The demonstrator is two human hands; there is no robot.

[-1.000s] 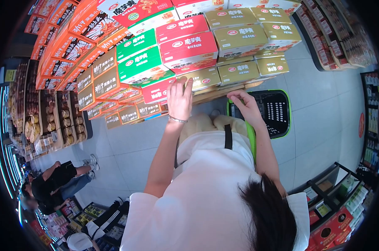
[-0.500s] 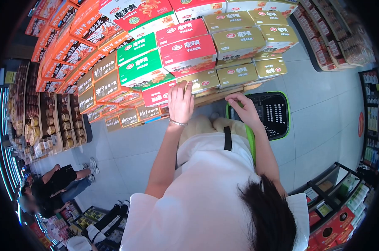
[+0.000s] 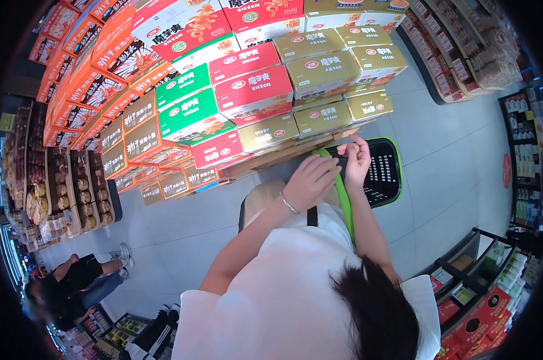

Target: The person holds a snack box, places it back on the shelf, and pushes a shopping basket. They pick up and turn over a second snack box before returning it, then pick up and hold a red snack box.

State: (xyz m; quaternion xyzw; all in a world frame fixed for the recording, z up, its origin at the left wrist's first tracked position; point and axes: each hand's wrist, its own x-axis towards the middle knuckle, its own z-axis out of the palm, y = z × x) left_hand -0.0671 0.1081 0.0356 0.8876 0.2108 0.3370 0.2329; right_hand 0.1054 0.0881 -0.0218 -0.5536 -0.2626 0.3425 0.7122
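Note:
My left hand (image 3: 312, 179), with a bracelet at the wrist, lies fingers apart on the green handle (image 3: 345, 207) of a black shopping basket (image 3: 386, 180) that hangs at my right side. Nothing is in this hand. My right hand (image 3: 358, 157) is curled around the near rim of the basket, beside the left hand's fingertips. The basket's inside looks bare where it shows. Just beyond both hands is a display stack of cartons, with a gold carton (image 3: 271, 133) nearest and red (image 3: 253, 90) and green (image 3: 190, 111) ones above it.
Orange and brown cartons (image 3: 121, 129) continue the stack to the left. Goods shelves (image 3: 463, 60) line the aisle at the upper right. A low rack (image 3: 469, 288) stands at the lower right. Another person (image 3: 73, 282) crouches on the grey floor at the lower left.
My left hand has come down from the gold carton on the stack to the basket handle. My right hand has lifted a little on the basket's rim. The view has shifted slightly.

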